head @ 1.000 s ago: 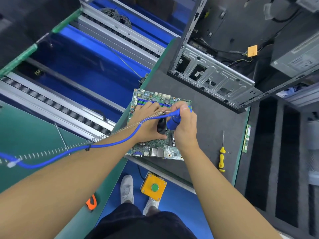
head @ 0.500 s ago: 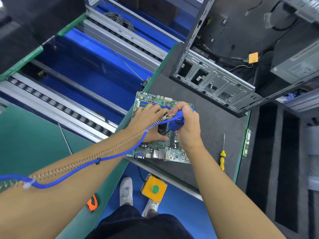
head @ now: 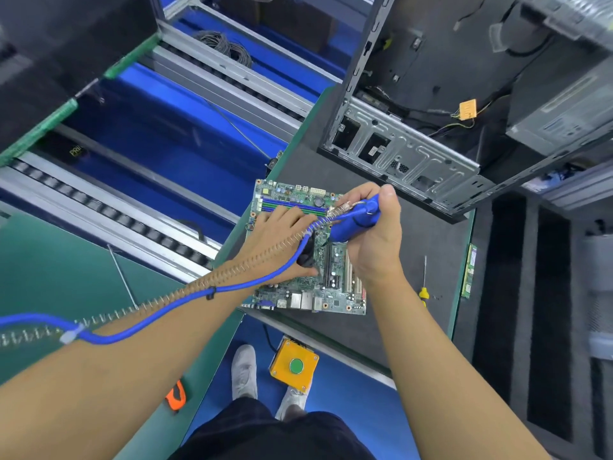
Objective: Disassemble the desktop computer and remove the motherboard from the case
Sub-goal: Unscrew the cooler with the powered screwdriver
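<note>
A green motherboard (head: pixel 335 293) lies flat on the dark mat, out of the open computer case (head: pixel 408 154) behind it. My right hand (head: pixel 374 240) grips a blue electric screwdriver (head: pixel 360 217) held upright, its tip down on the board's middle. My left hand (head: pixel 282 240) rests on the board beside the tool with its fingers spread, over a black part that it mostly hides. The tool's blue cable and spring (head: pixel 185 300) trail across my left forearm to the left.
A yellow-handled screwdriver (head: pixel 424 287) and a green memory stick (head: pixel 470 270) lie on the mat to the right. A roller conveyor (head: pixel 109 224) runs along the left. Below the bench edge are a yellow box with a green button (head: pixel 294 366) and my shoes.
The blue screwdriver has tilted, its top swinging right and away from me. My left hand stays on the board. The view has shifted slightly.
</note>
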Motion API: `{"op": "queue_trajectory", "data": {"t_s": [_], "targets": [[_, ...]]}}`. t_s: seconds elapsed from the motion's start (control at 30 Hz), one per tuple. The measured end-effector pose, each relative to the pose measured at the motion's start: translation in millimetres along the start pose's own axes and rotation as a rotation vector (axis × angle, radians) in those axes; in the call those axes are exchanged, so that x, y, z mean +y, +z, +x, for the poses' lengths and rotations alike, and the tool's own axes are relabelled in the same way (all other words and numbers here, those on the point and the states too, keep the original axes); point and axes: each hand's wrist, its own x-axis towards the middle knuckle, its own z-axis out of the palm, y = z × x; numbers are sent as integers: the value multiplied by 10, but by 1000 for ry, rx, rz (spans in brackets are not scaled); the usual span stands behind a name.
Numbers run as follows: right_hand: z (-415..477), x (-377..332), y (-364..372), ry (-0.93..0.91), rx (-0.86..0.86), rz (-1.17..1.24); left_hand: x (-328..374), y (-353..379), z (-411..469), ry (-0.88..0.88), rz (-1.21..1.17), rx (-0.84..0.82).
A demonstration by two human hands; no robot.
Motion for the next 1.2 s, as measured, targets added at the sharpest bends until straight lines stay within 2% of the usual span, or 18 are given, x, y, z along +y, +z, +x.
{"op": "queue_trajectory", "data": {"t_s": [0.1, 0.2, 0.33, 0.5, 0.6, 0.7, 0.77, 0.87, 1.0, 1.07, 1.2], "targets": [[-8, -7, -30, -6, 12, 20, -45, -69, 123, -101, -125, -96], [-4, 13, -35, 4, 67, 63, -71, -54, 118, -85, -129, -111], [-7, 105, -85, 26, 120, 15, -58, -7, 19, -50, -139, -31], [-61, 301, -122, 123, 191, -96, -20, -89, 35, -79, -198, -77], [-76, 304, -99, 120, 207, -57, 11, -111, 33, -32, -160, -112], [-27, 172, -69, 34, 180, 7, -92, -156, 21, 0, -271, -182], [33, 36, 12, 17, 153, 61, -253, -224, -12, -14, -301, -170], [124, -92, 224, 8, 86, 142, -549, -280, -136, -126, -331, -221], [175, -67, 637, 22, -53, 15, -672, -169, -321, -133, -452, -128], [206, -11, 802, 23, -101, -37, -653, -86, -329, -195, -508, -97], [274, 128, 974, 68, -117, -35, -699, 56, -375, -331, -548, -151]]}}
